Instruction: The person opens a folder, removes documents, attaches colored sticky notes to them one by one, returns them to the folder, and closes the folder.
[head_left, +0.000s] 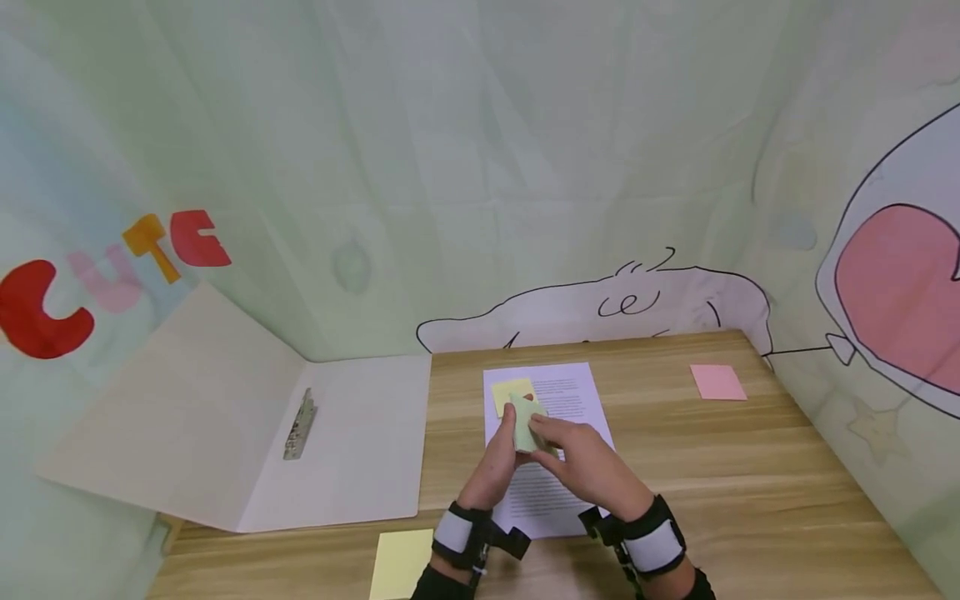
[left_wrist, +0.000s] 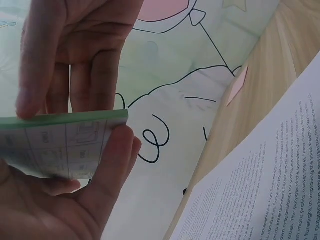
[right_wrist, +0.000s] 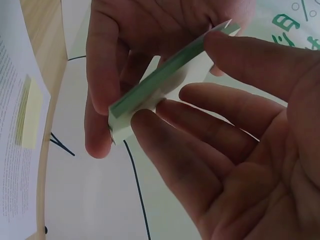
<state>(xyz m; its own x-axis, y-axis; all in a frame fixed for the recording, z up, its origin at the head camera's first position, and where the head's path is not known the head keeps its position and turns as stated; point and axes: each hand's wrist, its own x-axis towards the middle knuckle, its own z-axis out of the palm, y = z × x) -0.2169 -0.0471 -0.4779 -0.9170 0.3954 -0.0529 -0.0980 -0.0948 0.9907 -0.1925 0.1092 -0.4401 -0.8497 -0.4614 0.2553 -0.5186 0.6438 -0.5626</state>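
Observation:
A light green sticky note pad (head_left: 528, 427) is held up in front of me, over a printed sheet (head_left: 540, 502). My left hand (head_left: 493, 462) grips it from the left, thumb along one side and fingers against its underside. From the right, my right hand (head_left: 592, 460) pinches the pad near its edge with thumb and fingertips. The left wrist view shows a printed grid on the pad's underside (left_wrist: 60, 145), and the right wrist view shows its green edge (right_wrist: 160, 75). A yellow sticky note (head_left: 502, 398) lies on the sheet's upper left, partly behind the pad.
An open white folder (head_left: 367, 442) with a metal clip (head_left: 301, 427) stands at the left, its cover leaning on the curtain. A pink sticky note (head_left: 717, 382) lies at the back right. Near the front edge, yellow paper (head_left: 400, 562) lies beside my left wrist.

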